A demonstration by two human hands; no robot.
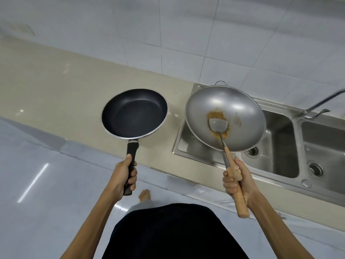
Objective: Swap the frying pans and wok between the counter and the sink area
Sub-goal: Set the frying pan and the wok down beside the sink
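Observation:
My left hand (125,175) grips the black handle of a dark non-stick frying pan (134,113), held in the air over the beige counter (56,94). In my right hand (238,179) is the wooden handle of a steel wok (225,118), lifted and tilted above the left basin of the sink (276,146). The wok has a brown stain in its middle. A metal spatula (218,125) lies inside the wok, its shaft running along the wooden handle under my fingers.
The stainless double sink has a second basin (324,150) at the right and a tap (321,103) behind it. White wall tiles rise behind the counter. A pale tiled floor and my bare foot (144,194) lie below.

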